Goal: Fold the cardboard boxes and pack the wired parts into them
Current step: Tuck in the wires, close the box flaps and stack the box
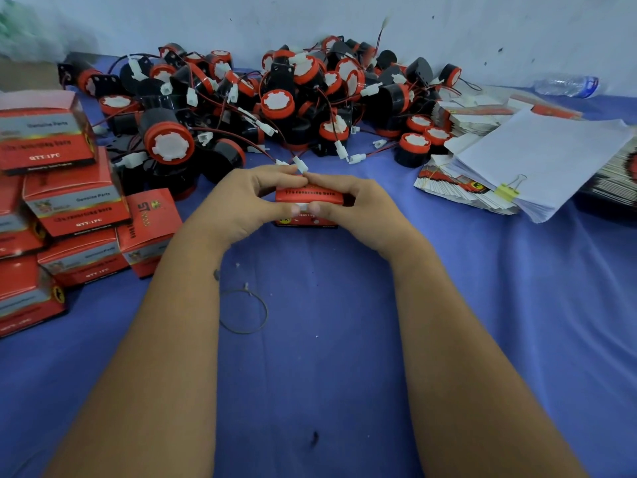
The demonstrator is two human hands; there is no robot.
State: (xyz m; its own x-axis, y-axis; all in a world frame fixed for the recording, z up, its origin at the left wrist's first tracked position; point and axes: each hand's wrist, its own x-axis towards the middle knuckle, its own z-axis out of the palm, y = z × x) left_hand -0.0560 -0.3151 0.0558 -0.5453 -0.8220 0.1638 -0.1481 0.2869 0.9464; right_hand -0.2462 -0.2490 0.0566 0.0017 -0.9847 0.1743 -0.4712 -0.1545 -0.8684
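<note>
A small red cardboard box (307,196) stands on the blue cloth (310,339) at the centre. My left hand (248,201) grips its left side and my right hand (355,205) grips its right side. Both thumbs press on the front face and the fingertips meet over the top. Behind the box lies a big pile of black and red wired parts (275,101) with white connectors. The box's inside is hidden by my fingers.
Folded red boxes (69,201) are stacked at the left. Flat box blanks (458,191) lie at the right under a clipped stack of white paper (537,160). A rubber band (244,310) lies near my left forearm. A plastic bottle (565,85) lies at the back right.
</note>
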